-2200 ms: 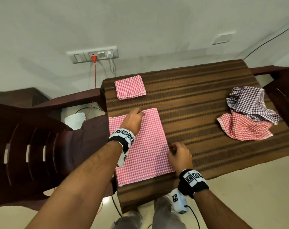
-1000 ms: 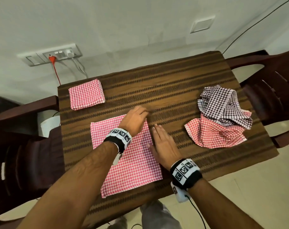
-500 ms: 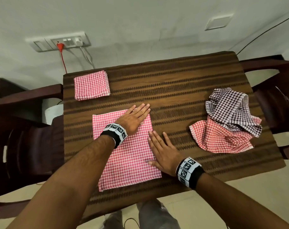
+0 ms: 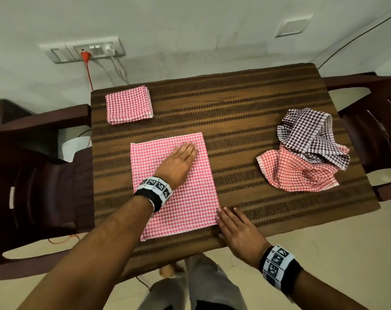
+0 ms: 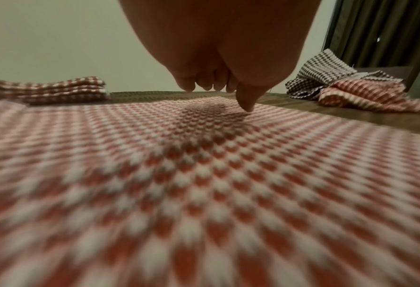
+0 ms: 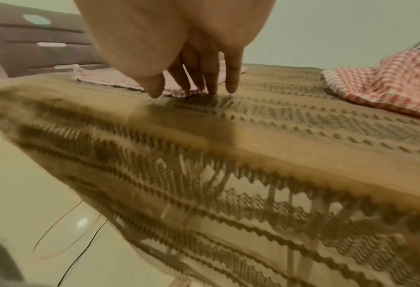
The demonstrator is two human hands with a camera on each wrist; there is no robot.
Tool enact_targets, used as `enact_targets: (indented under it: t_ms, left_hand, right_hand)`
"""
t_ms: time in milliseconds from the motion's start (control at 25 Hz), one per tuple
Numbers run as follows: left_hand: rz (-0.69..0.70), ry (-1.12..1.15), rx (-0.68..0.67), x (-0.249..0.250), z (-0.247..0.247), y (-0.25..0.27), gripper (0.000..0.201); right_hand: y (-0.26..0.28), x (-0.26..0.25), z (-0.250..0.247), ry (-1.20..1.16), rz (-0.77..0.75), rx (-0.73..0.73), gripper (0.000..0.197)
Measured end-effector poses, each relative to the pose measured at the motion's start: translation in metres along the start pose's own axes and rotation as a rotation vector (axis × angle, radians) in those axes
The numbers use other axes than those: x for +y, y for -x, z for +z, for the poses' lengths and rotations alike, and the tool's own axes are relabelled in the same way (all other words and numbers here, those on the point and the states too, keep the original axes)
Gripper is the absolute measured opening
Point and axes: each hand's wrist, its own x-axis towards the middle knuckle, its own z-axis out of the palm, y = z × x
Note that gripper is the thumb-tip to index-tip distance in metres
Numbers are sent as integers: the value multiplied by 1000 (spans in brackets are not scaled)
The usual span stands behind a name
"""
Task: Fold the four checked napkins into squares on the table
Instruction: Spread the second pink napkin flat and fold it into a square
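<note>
A pink checked napkin [image 4: 190,198] [image 5: 204,174] lies flat as a rectangle on the brown table [image 4: 246,113]. My left hand [image 4: 179,163] [image 5: 218,85] rests flat on its far part with straight fingers. At the napkin's near right corner my right hand [image 4: 237,227] [image 6: 198,77] lies flat on the table by the front edge, fingers straight. A folded pink square napkin [image 4: 129,105] [image 5: 44,90] sits at the far left. A crumpled dark checked napkin [image 4: 310,133] [image 5: 319,68] lies on a crumpled red checked one [image 4: 295,173] [image 6: 388,81] at the right.
Dark wooden chairs stand at the left [image 4: 33,186] and right [image 4: 380,130] of the table. A wall socket panel [image 4: 82,51] with a red cable [image 4: 88,70] is behind it. A bare strip of table separates the flat napkin from the crumpled pile.
My left hand went from curled at the napkin's far right corner to flat on the cloth. My right hand slid back along the right edge to the near corner.
</note>
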Motion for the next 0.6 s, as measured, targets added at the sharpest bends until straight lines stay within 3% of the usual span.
enact_targets:
  t_ms: [120, 240, 320, 480, 600]
  left_hand:
    - [-42, 87, 72, 10, 18, 66, 59]
    - [-103, 149, 193, 10, 34, 134, 44]
    - [-160, 142, 252, 12, 42, 173, 36]
    - [-304, 170, 240, 19, 58, 225, 29]
    - [-445, 215, 237, 27, 65, 243, 29]
  right_hand:
    - [-12, -4, -18, -32, 93, 128, 30]
    - [-26, -11, -27, -173, 315, 183, 11]
    - [-33, -16, -25, -319, 480, 210, 14]
    - [-43, -21, -25, -591, 809, 222, 21]
    - [-46, -23, -28, -692, 939, 192, 22]
